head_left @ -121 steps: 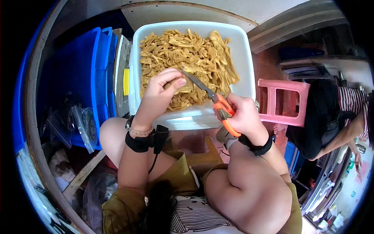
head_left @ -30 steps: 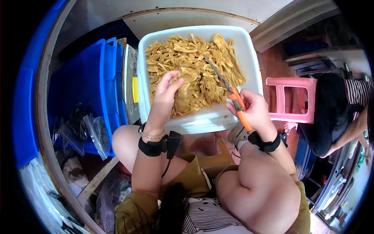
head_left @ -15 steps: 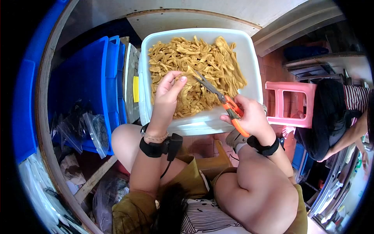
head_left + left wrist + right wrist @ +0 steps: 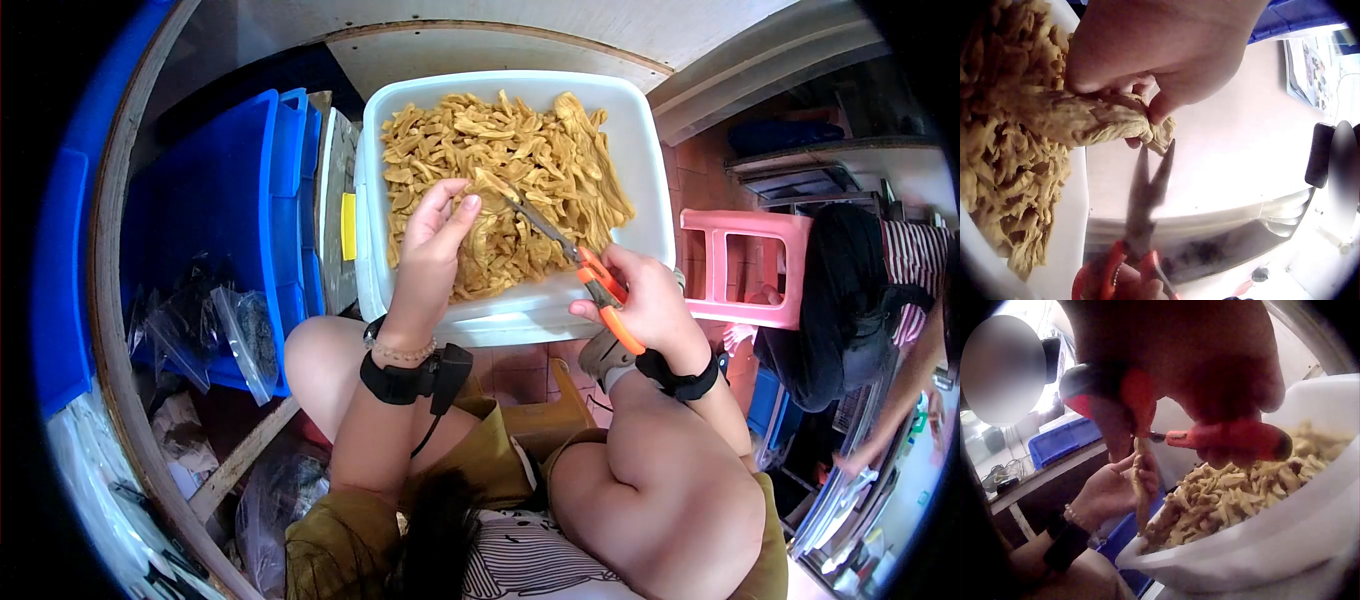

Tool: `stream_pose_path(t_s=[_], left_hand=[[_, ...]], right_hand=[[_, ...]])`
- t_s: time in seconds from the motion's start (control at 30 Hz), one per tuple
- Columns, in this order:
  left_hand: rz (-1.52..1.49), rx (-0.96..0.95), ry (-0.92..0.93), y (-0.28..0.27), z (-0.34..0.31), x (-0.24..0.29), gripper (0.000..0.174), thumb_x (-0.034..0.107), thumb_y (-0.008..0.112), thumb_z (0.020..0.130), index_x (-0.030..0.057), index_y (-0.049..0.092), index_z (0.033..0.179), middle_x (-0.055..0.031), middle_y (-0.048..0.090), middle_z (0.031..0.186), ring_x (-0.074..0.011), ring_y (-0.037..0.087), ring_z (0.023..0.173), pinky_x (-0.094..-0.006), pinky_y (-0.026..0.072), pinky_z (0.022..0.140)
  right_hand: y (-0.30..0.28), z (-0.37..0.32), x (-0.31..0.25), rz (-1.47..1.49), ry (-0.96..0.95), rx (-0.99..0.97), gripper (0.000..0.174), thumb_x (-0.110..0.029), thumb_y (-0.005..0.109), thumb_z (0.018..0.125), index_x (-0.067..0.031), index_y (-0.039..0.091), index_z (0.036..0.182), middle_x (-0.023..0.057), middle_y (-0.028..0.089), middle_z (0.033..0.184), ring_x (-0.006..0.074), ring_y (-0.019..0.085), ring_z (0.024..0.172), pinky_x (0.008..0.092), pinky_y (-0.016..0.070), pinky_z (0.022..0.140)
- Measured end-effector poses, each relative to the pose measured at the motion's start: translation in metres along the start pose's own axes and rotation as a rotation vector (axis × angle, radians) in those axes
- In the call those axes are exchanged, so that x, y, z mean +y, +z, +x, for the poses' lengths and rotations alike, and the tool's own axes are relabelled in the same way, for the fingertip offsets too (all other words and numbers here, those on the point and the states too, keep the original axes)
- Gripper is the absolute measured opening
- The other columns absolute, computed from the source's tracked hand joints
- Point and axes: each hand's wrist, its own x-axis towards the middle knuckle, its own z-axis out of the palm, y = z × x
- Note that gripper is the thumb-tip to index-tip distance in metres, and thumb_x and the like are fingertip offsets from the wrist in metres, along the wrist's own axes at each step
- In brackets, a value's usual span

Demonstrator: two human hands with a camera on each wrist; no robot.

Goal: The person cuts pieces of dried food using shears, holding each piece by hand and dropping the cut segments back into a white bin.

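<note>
My left hand pinches a wrinkled yellow-brown strip between thumb and fingers, over the white tub. A short end of the strip sticks out past the thumb. My right hand grips orange-handled scissors, with fingers round the handles. In the left wrist view the dark blades stand parted, their tips right at that short end. From the right wrist side, the strip hangs down from the left fingers, and the right hand covers most of the scissors. Many similar cut pieces fill the tub.
Stacked blue crates stand left of the tub, with clear plastic bags below. A pink stool stands at right, beside another person in dark trousers. A pale board wall closes off the far side.
One second ago the scissors pointed over the pile, away from my left hand; the blades have swung left to the strip's end. At far right the other person's arm has moved.
</note>
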Motion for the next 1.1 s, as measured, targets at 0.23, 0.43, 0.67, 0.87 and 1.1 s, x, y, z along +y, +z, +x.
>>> stream_pose_path(t_s=[0.23, 0.43, 0.67, 0.87, 1.1], left_hand=[[-0.032, 0.031, -0.013, -0.004, 0.004, -0.007, 0.024, 0.015, 0.053, 0.093, -0.0010, 0.051, 0.110, 0.0005, 0.053, 0.093, -0.0058, 0.046, 0.086, -0.0195, 0.0359, 0.078], [0.022, -0.009, 0.001, 0.000, 0.002, -0.002, 0.023, 0.015, 0.054, 0.092, -0.0009, 0.051, 0.109, 0.0015, 0.051, 0.090, -0.0056, 0.045, 0.083, -0.0192, 0.0359, 0.076], [0.136, -0.034, -0.040, 0.000, 0.000, -0.006, 0.019, 0.013, 0.056, 0.091, -0.0007, 0.054, 0.105, 0.0035, 0.052, 0.088, -0.0010, 0.044, 0.075, -0.0175, 0.0368, 0.065], [0.156, -0.135, -0.023, 0.005, -0.003, -0.013, 0.020, 0.012, 0.056, 0.091, -0.0016, 0.056, 0.105, 0.0020, 0.055, 0.086, -0.0027, 0.046, 0.078, -0.0190, 0.0399, 0.069], [0.265, -0.161, 0.113, 0.003, -0.003, -0.017, 0.022, 0.013, 0.056, 0.091, -0.0032, 0.056, 0.106, 0.0022, 0.056, 0.084, -0.0048, 0.047, 0.074, -0.0209, 0.0409, 0.067]], right_hand=[[0.000, -0.001, 0.004, -0.027, -0.044, -0.022, 0.060, -0.059, 0.074, 0.062, -0.0040, 0.051, 0.071, 0.0141, 0.051, 0.058, 0.0337, 0.055, 0.058, 0.0391, 0.0427, 0.053], [0.001, -0.001, 0.000, 0.042, 0.000, -0.018, 0.060, -0.058, 0.075, 0.061, -0.0037, 0.052, 0.072, 0.0142, 0.051, 0.058, 0.0339, 0.056, 0.058, 0.0391, 0.0429, 0.054], [0.002, 0.000, 0.002, 0.013, 0.006, -0.025, 0.061, -0.059, 0.074, 0.061, -0.0035, 0.053, 0.074, 0.0139, 0.052, 0.059, 0.0343, 0.056, 0.059, 0.0390, 0.0434, 0.055], [0.002, 0.002, -0.003, -0.004, -0.001, -0.012, 0.062, -0.059, 0.074, 0.061, -0.0028, 0.057, 0.079, 0.0140, 0.055, 0.066, 0.0340, 0.058, 0.064, 0.0392, 0.0447, 0.058], [0.003, 0.003, -0.008, -0.064, -0.054, -0.007, 0.058, -0.057, 0.074, 0.063, -0.0038, 0.057, 0.080, 0.0140, 0.056, 0.065, 0.0355, 0.057, 0.063, 0.0403, 0.0452, 0.057]])
